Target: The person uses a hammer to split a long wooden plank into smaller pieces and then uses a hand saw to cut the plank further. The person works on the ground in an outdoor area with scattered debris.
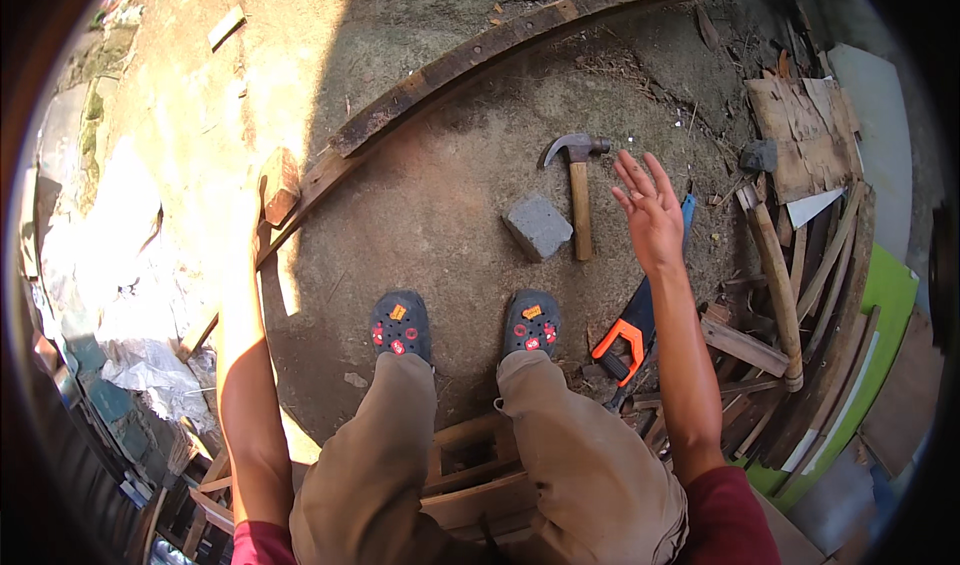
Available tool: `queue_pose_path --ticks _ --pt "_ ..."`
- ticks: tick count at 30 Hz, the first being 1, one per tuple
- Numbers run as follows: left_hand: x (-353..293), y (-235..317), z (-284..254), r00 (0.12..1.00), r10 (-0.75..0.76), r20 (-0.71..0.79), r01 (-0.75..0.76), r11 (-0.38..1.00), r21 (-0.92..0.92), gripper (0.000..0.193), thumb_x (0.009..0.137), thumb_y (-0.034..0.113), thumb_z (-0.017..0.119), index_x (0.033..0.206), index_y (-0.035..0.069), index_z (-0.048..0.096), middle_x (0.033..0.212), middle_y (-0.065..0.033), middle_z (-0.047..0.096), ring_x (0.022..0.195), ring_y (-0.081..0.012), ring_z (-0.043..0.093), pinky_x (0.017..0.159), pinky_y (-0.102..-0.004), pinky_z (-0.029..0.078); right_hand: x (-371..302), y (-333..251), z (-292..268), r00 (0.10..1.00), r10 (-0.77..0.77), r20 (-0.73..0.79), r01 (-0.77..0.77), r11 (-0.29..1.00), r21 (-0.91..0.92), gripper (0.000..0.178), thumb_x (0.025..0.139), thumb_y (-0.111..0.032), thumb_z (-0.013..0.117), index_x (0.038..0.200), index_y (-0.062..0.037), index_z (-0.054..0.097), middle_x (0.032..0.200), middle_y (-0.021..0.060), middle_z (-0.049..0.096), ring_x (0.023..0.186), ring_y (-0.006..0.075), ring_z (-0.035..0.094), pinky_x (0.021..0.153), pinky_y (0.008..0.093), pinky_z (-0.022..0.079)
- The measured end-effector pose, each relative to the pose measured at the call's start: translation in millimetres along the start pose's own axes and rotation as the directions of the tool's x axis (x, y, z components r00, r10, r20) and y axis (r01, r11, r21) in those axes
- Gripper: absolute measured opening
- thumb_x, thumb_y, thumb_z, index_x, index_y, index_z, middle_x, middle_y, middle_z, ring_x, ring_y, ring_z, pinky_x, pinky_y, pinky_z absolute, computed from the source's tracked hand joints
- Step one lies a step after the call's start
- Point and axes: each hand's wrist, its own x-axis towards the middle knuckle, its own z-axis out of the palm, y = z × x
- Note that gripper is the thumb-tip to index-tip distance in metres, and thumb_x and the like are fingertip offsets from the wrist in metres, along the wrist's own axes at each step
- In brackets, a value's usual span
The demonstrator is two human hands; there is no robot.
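Note:
My right hand (652, 215) is raised with its fingers stretched and apart, holding nothing. Just left of it on the concrete lies a claw hammer (581, 200) with a wooden handle. Beside the hammer sits a grey stone block (538, 227). Partly behind my right forearm, a handsaw (625, 343) with an orange and black handle lies on the ground. Sunlight washes out my left hand (238, 205), so its fingers cannot be made out. It is close to a short wood block (281, 186) and a long wooden beam (480, 53), which slants away to the far right.
Scrap wood (785, 275) is piled at the right, near a green board (885, 290) and a peeling panel (802, 137). Pale plastic sheeting (150, 365) lies at the left. A wooden frame (480, 495) is below me, between my legs. A wood offcut (227, 27) lies far left.

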Motion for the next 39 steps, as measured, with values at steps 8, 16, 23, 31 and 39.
queue_pose_path --ticks 8,16,23,31,39 --pt "-2.3 2.5 32.7 0.959 -0.141 0.247 0.254 0.817 -0.518 0.051 0.084 0.025 0.08 0.122 -0.006 0.067 0.129 -0.0219 0.066 0.121 -0.0291 0.06 0.105 -0.0395 0.045 36.1 17.7 27.0 0.996 -0.045 0.073 0.084 0.679 -0.73 0.051 0.101 -0.016 0.061 0.144 0.0027 0.04 0.131 0.0226 0.064 0.115 0.034 0.067 0.099 0.044 0.053" --pt "-56.1 -19.9 12.9 0.983 0.115 -0.142 -0.181 0.728 -0.662 0.065 0.085 0.017 0.078 0.141 -0.003 0.05 0.144 -0.0237 0.052 0.132 -0.032 0.051 0.114 -0.0411 0.038 27.1 67.5 31.2 0.847 -0.397 0.354 0.457 0.202 -0.866 0.037 0.094 -0.022 0.07 0.122 0.0019 0.067 0.139 0.0275 0.057 0.136 0.0426 0.049 0.117 0.0533 0.034" --pt "-172.9 -0.9 39.4 0.969 0.246 -0.033 -0.209 0.737 -0.643 0.068 0.085 0.009 0.072 0.146 -0.003 0.043 0.144 -0.0199 0.051 0.137 -0.0307 0.048 0.116 -0.0398 0.035 -48.0 80.4 81.0 0.931 -0.06 0.361 0.366 0.166 -0.916 0.08 0.096 -0.043 0.063 0.148 0.0108 0.035 0.144 0.0335 0.048 0.137 0.0469 0.045 0.117 0.0476 0.035" --pt "-214.1 -4.5 49.6 0.959 0.264 0.105 -0.11 0.686 -0.719 0.072 0.08 0.005 0.077 0.145 -0.003 0.045 0.139 -0.021 0.056 0.129 -0.0283 0.055 0.112 -0.0381 0.041 -83.3 54.4 103.0 0.905 0.066 0.421 0.426 -0.085 -0.901 0.036 0.092 -0.02 0.07 0.121 0.0007 0.064 0.12 0.0215 0.068 0.133 0.0435 0.052 0.116 0.0535 0.032" --pt "-221.2 31.7 42.5 0.887 0.43 0.171 -0.182 0.665 -0.724 0.078 0.079 0.01 0.081 0.147 0.0 0.043 0.141 -0.0233 0.054 0.131 -0.0318 0.056 0.11 -0.0399 0.043 -72.9 71.1 137.6 0.93 -0.118 0.347 0.32 0.723 -0.612 0.04 0.091 -0.023 0.075 0.125 -0.0053 0.061 0.107 0.017 0.068 0.127 0.0333 0.058 0.1 0.0437 0.049"
